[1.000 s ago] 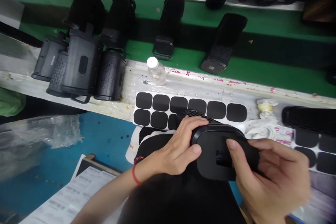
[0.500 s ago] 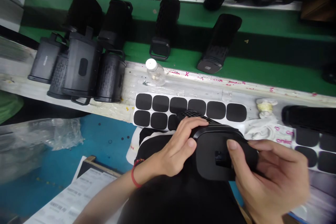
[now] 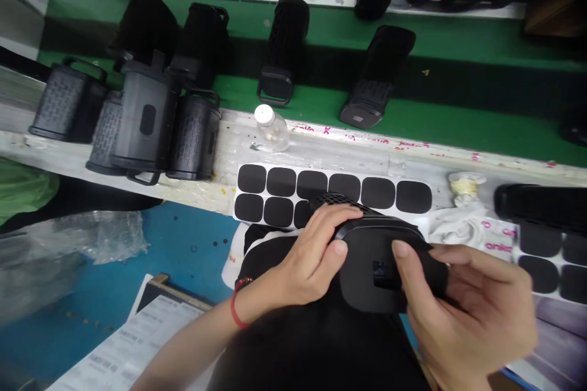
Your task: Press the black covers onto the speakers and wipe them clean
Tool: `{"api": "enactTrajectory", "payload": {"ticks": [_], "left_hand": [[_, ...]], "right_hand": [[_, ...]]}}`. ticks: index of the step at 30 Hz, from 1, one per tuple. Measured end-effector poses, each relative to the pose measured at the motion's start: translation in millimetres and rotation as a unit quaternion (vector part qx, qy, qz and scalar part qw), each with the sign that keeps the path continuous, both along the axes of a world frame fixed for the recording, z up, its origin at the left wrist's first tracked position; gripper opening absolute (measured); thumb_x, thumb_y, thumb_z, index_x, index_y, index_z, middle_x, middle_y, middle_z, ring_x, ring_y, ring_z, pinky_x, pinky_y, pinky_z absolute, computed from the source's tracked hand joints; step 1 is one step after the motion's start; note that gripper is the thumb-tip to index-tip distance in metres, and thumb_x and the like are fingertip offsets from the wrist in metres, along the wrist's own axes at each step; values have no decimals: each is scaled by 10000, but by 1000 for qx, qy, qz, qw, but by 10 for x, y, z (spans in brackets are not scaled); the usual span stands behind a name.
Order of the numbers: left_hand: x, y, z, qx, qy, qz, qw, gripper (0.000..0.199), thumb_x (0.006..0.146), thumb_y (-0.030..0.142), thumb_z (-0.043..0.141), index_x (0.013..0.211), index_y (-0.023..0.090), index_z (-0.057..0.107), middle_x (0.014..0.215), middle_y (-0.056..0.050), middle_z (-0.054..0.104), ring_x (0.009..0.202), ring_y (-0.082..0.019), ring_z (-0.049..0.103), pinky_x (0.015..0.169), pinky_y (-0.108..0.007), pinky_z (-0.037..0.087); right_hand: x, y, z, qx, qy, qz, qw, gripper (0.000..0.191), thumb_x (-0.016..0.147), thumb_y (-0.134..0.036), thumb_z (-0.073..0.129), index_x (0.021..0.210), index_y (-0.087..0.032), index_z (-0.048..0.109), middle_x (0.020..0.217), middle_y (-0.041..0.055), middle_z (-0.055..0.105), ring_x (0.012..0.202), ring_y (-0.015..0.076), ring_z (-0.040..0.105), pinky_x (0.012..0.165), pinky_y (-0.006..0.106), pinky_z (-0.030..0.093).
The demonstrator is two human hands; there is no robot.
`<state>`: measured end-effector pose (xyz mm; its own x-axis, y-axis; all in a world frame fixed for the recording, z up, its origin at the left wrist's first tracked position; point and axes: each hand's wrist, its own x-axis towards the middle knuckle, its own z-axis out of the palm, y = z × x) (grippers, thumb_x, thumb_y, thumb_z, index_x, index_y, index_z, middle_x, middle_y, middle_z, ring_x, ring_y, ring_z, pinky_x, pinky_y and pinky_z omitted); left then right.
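Note:
A black device with a perforated side [image 3: 362, 256] rests against my lap, its flat rounded end facing up. My left hand [image 3: 312, 256] is wrapped over its left edge, with a red string bracelet at the wrist. In my right hand [image 3: 463, 305], a thin black pad [image 3: 433, 272] is pinched between thumb and fingers, bent back over the right part of the end face. A small dark recess or part [image 3: 381, 274] shows near the middle of that face. Behind the device lies a white sheet of black rounded-square pads [image 3: 343, 188].
Several dark devices [image 3: 147, 116] stand at the left, and more lie on the green belt [image 3: 458, 85]. A clear bottle with a white cap [image 3: 271, 125] stands on the ledge. White cloth [image 3: 458, 226] and another pad sheet are at the right.
Both hands and the device are almost where they were; my right hand has shifted slightly left. At the far left, one standing device has turned and moved left. The belt devices have shifted slightly left.

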<state>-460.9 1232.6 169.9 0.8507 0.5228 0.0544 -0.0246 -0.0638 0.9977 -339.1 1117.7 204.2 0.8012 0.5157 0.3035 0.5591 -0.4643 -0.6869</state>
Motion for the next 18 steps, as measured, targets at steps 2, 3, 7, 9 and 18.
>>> {"api": "enactTrajectory", "payload": {"ticks": [2, 3, 7, 9, 18], "left_hand": [[-22, 22, -28, -4, -4, -40, 999, 525, 1024, 487, 400, 1489, 249, 340, 1478, -144, 446, 1418, -311, 398, 1226, -549, 260], [-34, 33, -45, 0, -8, -62, 998, 665, 973, 562, 484, 1521, 244, 281, 1510, -164, 396, 1443, -347, 361, 1234, -583, 226], [-75, 72, -113, 21, -9, -109, 994, 1040, 808, 601, 716, 1572, 264, 98, 1580, -200, 253, 1501, -424, 237, 1236, -651, 152], [-89, 88, -134, 8, -12, -126, 992, 939, 875, 576, 643, 1574, 278, 92, 1600, -184, 234, 1521, -405, 197, 1246, -644, 117], [-67, 113, -123, -51, -6, -121, 991, 751, 937, 460, 613, 1551, 331, 200, 1590, -107, 286, 1520, -335, 216, 1277, -555, 109]], "right_hand": [[-1, 9, 22, -24, 7, -6, 1000, 226, 835, -290, 804, 919, -180, 626, 788, -11, 637, 569, 102, 582, 514, 247, 446], [3, 13, 38, -33, 14, -4, 999, 215, 850, -298, 792, 932, -183, 629, 806, -11, 641, 592, 104, 593, 555, 247, 466], [63, 15, 129, -90, 39, 48, 994, 181, 922, -371, 706, 981, -216, 633, 883, -17, 662, 692, 107, 630, 650, 232, 471], [116, -1, 180, -129, 64, 75, 987, 220, 931, -441, 669, 1025, -246, 629, 933, -25, 678, 723, 112, 652, 660, 226, 477], [210, -144, 317, -244, 79, 157, 954, 566, 876, -733, 547, 1244, -305, 517, 1007, 19, 700, 613, 170, 702, 406, 215, 510]]}}
